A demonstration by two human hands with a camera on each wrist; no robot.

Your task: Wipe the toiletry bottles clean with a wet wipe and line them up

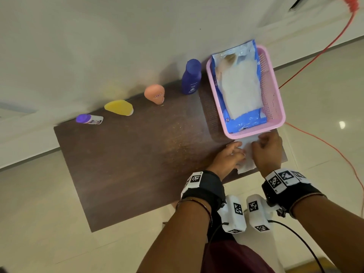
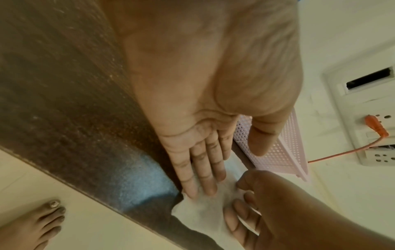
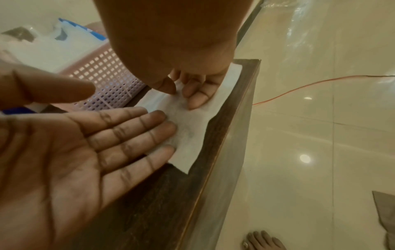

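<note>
A white wet wipe (image 1: 246, 154) lies flat on the bench (image 1: 137, 164) at the lower right of the head view, just in front of the pink basket (image 1: 275, 99). The left hand (image 1: 228, 158) presses it with straight fingers (image 3: 149, 128). The right hand (image 1: 266, 150) pinches the wipe between thumb and curled fingers. Four bottles stand along the rear edge: purple-capped (image 1: 89, 119), yellow (image 1: 119, 107), peach (image 1: 154, 94) and blue (image 1: 191, 76).
</note>
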